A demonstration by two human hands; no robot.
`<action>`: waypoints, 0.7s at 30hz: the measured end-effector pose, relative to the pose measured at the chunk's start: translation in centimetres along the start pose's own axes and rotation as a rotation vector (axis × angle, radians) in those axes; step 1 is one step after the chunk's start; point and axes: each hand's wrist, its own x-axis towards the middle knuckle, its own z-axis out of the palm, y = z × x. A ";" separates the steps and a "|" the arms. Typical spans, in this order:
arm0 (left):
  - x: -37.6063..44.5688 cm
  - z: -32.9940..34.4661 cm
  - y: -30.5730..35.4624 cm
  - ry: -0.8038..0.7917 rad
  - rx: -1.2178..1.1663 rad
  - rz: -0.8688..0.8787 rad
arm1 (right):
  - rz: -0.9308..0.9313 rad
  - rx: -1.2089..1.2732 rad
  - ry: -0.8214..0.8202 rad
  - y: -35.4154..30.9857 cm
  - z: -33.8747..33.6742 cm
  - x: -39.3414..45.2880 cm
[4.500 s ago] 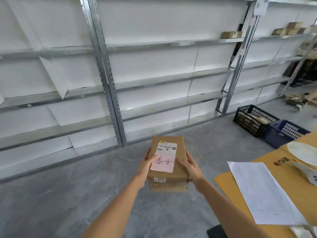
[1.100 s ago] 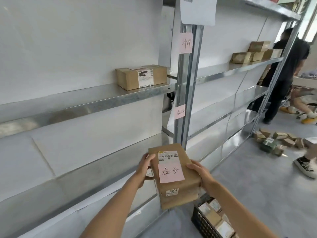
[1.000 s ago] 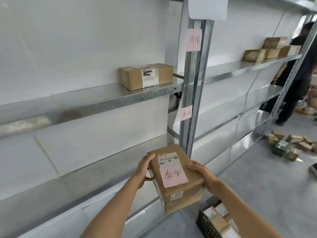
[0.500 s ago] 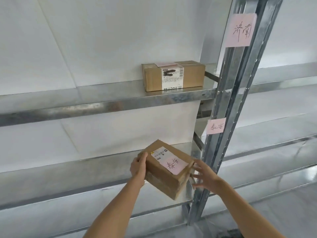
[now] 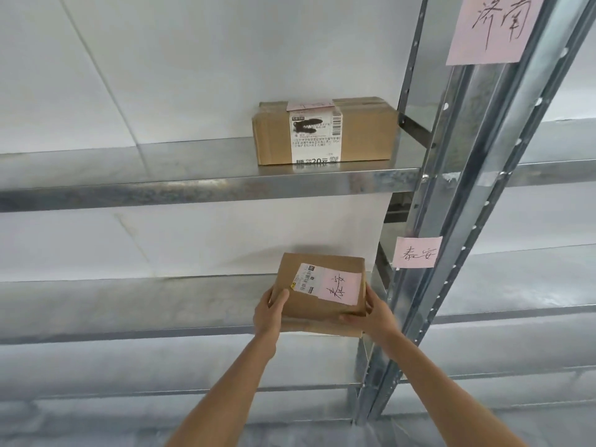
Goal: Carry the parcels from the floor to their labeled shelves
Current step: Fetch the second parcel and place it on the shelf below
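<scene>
A brown cardboard parcel [image 5: 319,275] with a white shipping label and a pink handwritten note lies on the middle metal shelf [image 5: 129,304], at its right end. My left hand [image 5: 268,312] grips its near left corner. My right hand [image 5: 374,314] holds its near right corner. A pink label [image 5: 417,252] with the same handwriting as the parcel's note is stuck on the upright post [image 5: 451,221] just right of the parcel.
A second cardboard parcel [image 5: 364,133] sits on the shelf above [image 5: 161,175], against the post. A larger pink label [image 5: 496,27] with different writing hangs high on the post. More shelves run below and to the right.
I have walked up to the rack. The parcel has turned flat and gone from in front of the shelf edge onto the middle shelf. My right hand has closed back on its corner.
</scene>
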 end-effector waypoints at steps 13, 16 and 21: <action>5.2 1.4 -0.9 -0.246 0.001 0.038 | 0.046 -0.210 0.201 1.4 0.0 5.3; 6.2 1.6 -1.2 -0.256 0.001 0.025 | 0.062 -0.238 0.218 1.8 0.2 6.0; 6.6 1.7 -1.6 -0.245 0.011 0.032 | 0.065 -0.244 0.209 1.9 0.0 6.4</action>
